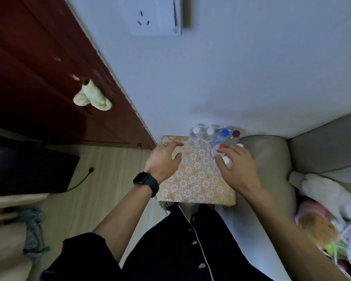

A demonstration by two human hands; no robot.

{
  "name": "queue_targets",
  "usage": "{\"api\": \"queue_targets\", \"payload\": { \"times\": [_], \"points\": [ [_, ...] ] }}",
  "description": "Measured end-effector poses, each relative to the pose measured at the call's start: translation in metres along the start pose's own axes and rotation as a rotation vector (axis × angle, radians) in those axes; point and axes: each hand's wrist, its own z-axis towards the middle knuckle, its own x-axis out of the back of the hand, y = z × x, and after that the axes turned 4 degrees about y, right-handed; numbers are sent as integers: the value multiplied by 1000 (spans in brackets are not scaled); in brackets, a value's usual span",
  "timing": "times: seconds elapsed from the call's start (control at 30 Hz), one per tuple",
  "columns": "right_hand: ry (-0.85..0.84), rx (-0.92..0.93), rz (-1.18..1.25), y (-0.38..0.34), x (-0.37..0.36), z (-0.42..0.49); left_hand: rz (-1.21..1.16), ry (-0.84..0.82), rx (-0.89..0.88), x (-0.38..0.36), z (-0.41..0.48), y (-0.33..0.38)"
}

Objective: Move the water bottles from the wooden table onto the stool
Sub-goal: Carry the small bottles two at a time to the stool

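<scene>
The stool (pixel 195 179) has a square seat with an orange and white flower pattern, standing against the wall. Several clear water bottles stand along its far edge: two with white caps (pixel 196 133), one with a blue cap (pixel 224 133) and one with a purple cap (pixel 235 134). My right hand (pixel 234 165) grips a clear bottle with a red cap (pixel 221 148) at the seat's right side, its fingers curled round the neck. My left hand (pixel 163 159), with a ring and a black watch, hovers over the seat's left edge with loose fingers, holding nothing.
A beige sofa armrest (pixel 272 159) touches the stool's right side, with clothes and a soft toy (pixel 322 199) further right. A dark red door (pixel 39 67) with a pale cloth on its handle stands left. A black cable (pixel 79 181) lies on the wooden floor.
</scene>
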Motion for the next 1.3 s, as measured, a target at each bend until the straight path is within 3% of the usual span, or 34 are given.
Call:
{"api": "queue_targets", "payload": {
  "times": [0.2,0.4,0.57,0.73,0.93,1.07,1.3],
  "points": [
    [-84,221,63,-48,13,27,129,333,119,55,-50,-7],
    [-223,578,100,-129,2,44,139,662,510,82,-164,-26],
    [-369,948,175,-233,-24,-11,126,875,863,75,-314,-48],
    [-505,1346,246,-352,-28,-142,193,1127,1233,62,-500,-37],
    [-610,1743,354,-449,-3,-360,308,1348,1664,19,-728,26],
    [-720,1968,392,-479,20,-516,356,1403,1892,-20,-858,79],
    [-815,2197,478,-498,59,-738,447,1423,2161,-70,-1019,145]
  ]
}}
